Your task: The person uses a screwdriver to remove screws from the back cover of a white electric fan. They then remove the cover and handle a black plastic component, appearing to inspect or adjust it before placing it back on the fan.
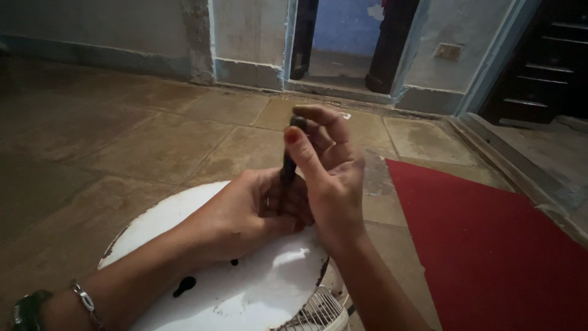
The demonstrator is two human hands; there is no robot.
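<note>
Head view, single entry.

Left hand (254, 211): closed in a fist around the lower end of a slim dark tool (288, 160), probably a screwdriver, which is held upright.

Right hand (327, 175): fingers pinched on the tool's upper end, thumb and forefinger capping its top.

White round base (263, 288): chipped at the rim, with small dark holes, positioned directly beneath both hands. The tool's tip is hidden inside the left fist; contact with the base cannot be told.

White fan grille (318, 312): seen at the lower edge, just beside the base.

Stone floor (122, 141) and red mat (490, 245): recorded around the work.

Progress: judged to be mid-work, with the tool gripped but nothing loosened or removed being visible.
</note>
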